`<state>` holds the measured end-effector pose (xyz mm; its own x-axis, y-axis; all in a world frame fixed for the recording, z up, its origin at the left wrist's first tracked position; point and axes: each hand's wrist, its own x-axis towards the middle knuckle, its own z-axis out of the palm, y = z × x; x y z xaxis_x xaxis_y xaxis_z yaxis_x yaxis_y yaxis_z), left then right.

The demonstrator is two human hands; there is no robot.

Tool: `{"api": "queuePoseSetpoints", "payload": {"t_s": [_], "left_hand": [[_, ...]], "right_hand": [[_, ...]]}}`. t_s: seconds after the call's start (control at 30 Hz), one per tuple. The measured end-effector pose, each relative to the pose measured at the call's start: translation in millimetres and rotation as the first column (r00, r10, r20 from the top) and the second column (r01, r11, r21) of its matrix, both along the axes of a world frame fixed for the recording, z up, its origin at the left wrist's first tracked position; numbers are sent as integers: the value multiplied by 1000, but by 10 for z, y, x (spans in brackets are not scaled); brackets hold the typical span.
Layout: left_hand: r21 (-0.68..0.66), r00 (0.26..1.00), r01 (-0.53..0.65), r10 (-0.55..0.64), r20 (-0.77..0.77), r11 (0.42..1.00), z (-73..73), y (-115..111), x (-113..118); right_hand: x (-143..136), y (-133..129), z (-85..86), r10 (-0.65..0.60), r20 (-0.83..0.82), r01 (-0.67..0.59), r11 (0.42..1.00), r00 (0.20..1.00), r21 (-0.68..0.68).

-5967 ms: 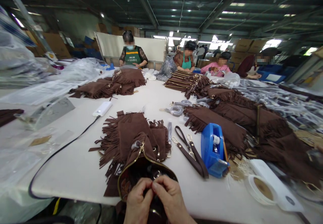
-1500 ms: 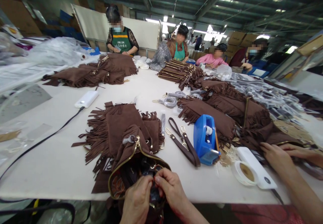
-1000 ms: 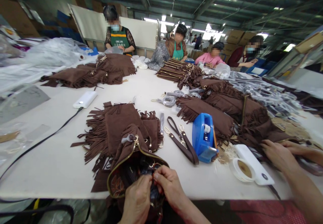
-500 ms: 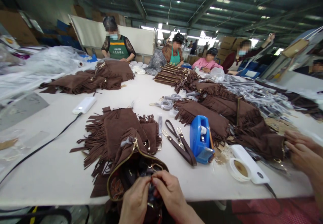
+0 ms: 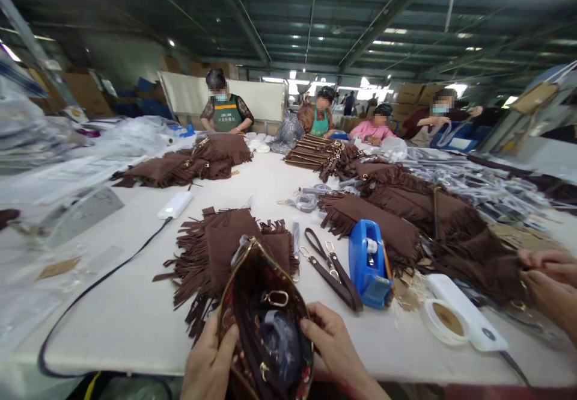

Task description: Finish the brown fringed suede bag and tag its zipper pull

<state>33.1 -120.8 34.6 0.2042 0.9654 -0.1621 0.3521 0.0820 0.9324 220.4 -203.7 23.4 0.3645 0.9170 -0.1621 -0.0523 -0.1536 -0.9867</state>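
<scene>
An open brown bag (image 5: 241, 304) with a patterned lining and a gold zip faces me at the table's front edge. My left hand (image 5: 211, 349) is closed on its left rim, thumb on the inside. On the opposite rim, my right hand (image 5: 331, 340) grips the edge between thumb and fingers. Inside the bag lies a dark bundle in clear plastic (image 5: 282, 343), with a gold clasp ring (image 5: 276, 298) above it. Behind the bag, more brown fringed suede bags (image 5: 225, 243) lie flat. A brown wrist strap (image 5: 336, 273) with gold clips rests to the right.
A blue tape dispenser (image 5: 367, 264), a tape roll (image 5: 445, 322) and a white corded device (image 5: 466, 310) stand at right. Another white device (image 5: 175, 204) sits at left. A co-worker's hands (image 5: 550, 280) hold brown suede at the right edge. Several people work across the table.
My hands have moved apart from a pinch over the bag's opening to its two side rims. The bag now stands wider open, turned towards me. The camera view has shifted.
</scene>
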Motion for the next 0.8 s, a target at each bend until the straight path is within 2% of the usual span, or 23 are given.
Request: {"api": "queuePoseSetpoints", "payload": {"t_s": [0.07, 0.1, 0.17, 0.2, 0.27, 0.37, 0.43, 0.57, 0.67, 0.8], "left_hand": [[-92, 974, 45, -23, 223, 995, 276, -8, 42], [-119, 958, 56, -20, 285, 991, 406, -11, 69], [-115, 942, 62, -20, 335, 991, 594, 0, 134], [-87, 941, 72, -39, 336, 994, 640, 14, 172], [-28, 942, 111, -96, 321, 993, 635, 52, 259], [15, 927, 152, -148, 346, 988, 491, 109, 386], [-23, 905, 163, -140, 402, 986, 402, 135, 429], [-152, 886, 216, -129, 446, 964, 342, 164, 398], [-144, 864, 225, -129, 486, 964, 328, 176, 382], [-150, 834, 272, -155, 530, 951, 328, 184, 443]], "right_hand": [[-24, -14, 321, 49, -74, -45, 997, 996, 60], [-24, -16, 472, 57, -66, -51, 994, 996, 100], [-14, 3, 699, 52, -5, -50, 986, 999, 160], [-10, 26, 762, 44, 36, -49, 983, 998, 175], [-12, 95, 789, 41, 114, -61, 982, 993, 179], [-33, 202, 669, 87, 214, -123, 979, 973, 161], [-41, 247, 578, 95, 207, -128, 980, 974, 154], [-35, 279, 528, -4, 63, -7, 987, 998, 161], [-42, 316, 565, -89, -72, 98, 985, 993, 142], [-55, 406, 607, -163, -289, 189, 980, 943, 66]]}}
